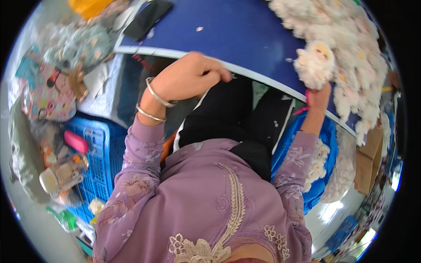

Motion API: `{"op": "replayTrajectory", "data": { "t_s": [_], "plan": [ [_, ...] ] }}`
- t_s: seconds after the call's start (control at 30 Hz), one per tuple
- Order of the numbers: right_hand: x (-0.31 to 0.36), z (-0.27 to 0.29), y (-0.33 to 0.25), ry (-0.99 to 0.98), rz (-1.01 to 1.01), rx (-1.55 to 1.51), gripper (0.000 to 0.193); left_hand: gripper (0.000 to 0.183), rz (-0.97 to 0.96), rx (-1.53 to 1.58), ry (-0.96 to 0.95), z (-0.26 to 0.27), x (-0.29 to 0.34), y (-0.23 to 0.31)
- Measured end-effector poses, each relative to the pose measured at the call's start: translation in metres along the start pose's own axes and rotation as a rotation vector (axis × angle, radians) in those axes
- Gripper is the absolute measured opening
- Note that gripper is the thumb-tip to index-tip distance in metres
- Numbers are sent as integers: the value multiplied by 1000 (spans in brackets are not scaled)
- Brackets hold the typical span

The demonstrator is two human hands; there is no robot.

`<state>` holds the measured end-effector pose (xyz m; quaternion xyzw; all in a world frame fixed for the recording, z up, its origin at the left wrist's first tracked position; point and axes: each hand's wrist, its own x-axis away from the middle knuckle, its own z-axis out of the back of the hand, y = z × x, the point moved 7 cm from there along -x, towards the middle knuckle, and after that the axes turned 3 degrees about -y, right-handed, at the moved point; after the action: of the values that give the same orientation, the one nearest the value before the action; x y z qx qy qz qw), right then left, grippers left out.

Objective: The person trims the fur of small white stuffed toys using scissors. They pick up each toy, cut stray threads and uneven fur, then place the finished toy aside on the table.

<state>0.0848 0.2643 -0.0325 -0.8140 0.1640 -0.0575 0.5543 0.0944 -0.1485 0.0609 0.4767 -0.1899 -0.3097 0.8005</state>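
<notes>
My left hand [191, 75] is raised over my lap beside the table's white edge, fingers curled in. Whether anything is pinched in it is hidden. At the right, my right hand [319, 100] grips the lower end of a small white fluffy plush toy [315, 65] with a pale yellow face. A bright pink strip [301, 110] shows along the inner side of this hand; its kind cannot be made out. Behind the toy lies a large heap of similar white plush toys [355, 61] on the blue tabletop [237, 33].
A dark phone [148, 18] lies at the table's far left. A blue plastic crate [103, 153] stands at my left, near a clear jar with a white lid [49, 182]. By my right forearm is a blue bag [322, 188] of white plush pieces, with a cardboard box [368, 160] beyond.
</notes>
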Motion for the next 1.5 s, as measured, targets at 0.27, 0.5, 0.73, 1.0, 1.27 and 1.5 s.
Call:
{"op": "replayTrajectory", "data": {
  "t_s": [0.27,0.5,0.73,1.0,1.27,1.5],
  "plan": [
    [-5,-8,4,-151,-20,39,54,48,289,-281,-259,-60,57,-206],
    [12,-55,6,-10,-99,-58,45,44,-41,488,-267,-36,-88,-11],
    [40,-74,-23,-67,-12,-26,48,62,-152,645,-590,-110,-199,32],
    [51,-76,-23,-129,-57,225,66,72,-297,995,-629,-101,-206,29],
    [66,-104,-19,-396,-126,335,66,58,-180,1076,-638,-98,-199,29],
    [68,-102,-7,-206,-203,317,85,37,-131,1138,-337,-81,-206,19]
  ]
}}
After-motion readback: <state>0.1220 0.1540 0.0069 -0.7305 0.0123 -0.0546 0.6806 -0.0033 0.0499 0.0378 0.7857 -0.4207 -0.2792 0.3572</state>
